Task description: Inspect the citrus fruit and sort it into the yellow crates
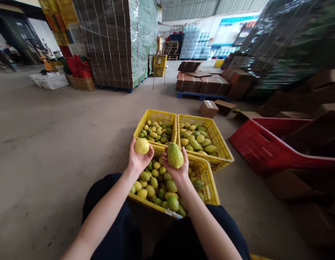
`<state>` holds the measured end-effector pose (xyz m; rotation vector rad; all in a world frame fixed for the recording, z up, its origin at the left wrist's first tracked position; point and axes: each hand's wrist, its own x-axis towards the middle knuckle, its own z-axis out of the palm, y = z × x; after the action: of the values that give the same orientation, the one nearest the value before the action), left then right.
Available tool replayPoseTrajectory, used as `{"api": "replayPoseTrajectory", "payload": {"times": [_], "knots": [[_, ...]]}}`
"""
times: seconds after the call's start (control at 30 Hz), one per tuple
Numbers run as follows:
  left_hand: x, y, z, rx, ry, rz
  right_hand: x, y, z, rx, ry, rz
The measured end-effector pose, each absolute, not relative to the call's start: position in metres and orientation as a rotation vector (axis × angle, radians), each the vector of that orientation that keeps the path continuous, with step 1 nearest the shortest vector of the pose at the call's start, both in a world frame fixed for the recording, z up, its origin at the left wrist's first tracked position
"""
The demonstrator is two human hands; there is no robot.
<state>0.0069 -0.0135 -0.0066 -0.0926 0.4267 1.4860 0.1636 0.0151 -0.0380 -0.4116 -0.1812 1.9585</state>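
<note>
My left hand [138, 159] holds a small yellow fruit [141, 146] with its fingers curled round it. In my right hand [179, 172] rests a larger green fruit [175, 156], gripped between thumb and fingers. Both hands are above the near yellow crate [214, 187], which holds many yellow and green fruits [153, 182]. Behind it stand two more yellow crates of similar fruit, the back left crate [156, 112] and the back right crate [224, 153]. My forearms and hands hide part of the near crate.
A red bin [248, 144] with cardboard in it stands at the right. Flattened cartons lie on a blue pallet [199, 96] farther back. Wrapped stacks [108, 43] rise behind at the left and right. A small carton [208, 109] sits behind the crates.
</note>
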Motion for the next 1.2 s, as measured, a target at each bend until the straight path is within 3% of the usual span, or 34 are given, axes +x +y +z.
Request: {"api": "replayPoseTrajectory", "payload": {"times": [0.3,0.63,0.8,1.2], "knots": [[0.011,-0.012,-0.008,-0.087,0.417,1.49,0.162,0.016,-0.042,-0.447,-0.157,2.07],[0.012,-0.01,-0.006,-0.019,0.492,1.438,0.161,0.017,-0.031,-0.525,-0.031,1.845],[0.011,-0.018,0.001,0.013,0.478,1.393,0.162,0.018,-0.036,-0.538,0.048,1.909],[0.015,-0.013,-0.002,0.215,0.653,1.473,0.156,0.016,-0.042,-0.558,-0.196,1.926]]}}
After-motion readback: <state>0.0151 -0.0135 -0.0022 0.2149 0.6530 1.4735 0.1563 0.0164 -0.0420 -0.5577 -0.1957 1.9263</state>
